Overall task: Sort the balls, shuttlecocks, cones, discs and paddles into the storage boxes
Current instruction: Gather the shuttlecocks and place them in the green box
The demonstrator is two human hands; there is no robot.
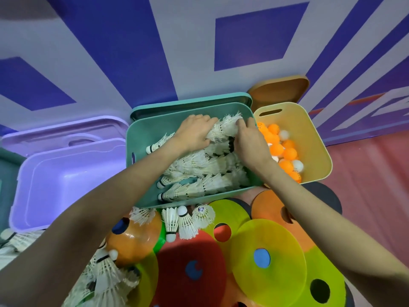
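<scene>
Nearest me, yellow, red and orange discs (267,251) overlap on the red floor (365,185) below a blue-patterned wall (110,52). Three boxes stand ahead; my left hand (194,131) and right hand (250,142) grip shuttlecocks (223,129) inside the green box (141,138).

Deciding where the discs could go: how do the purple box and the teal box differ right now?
The purple box shows nothing inside; the teal box is packed with shuttlecocks. Both hands, left hand and right hand, work in the teal box, none in the purple. Both are open-topped plastic tubs.
</scene>
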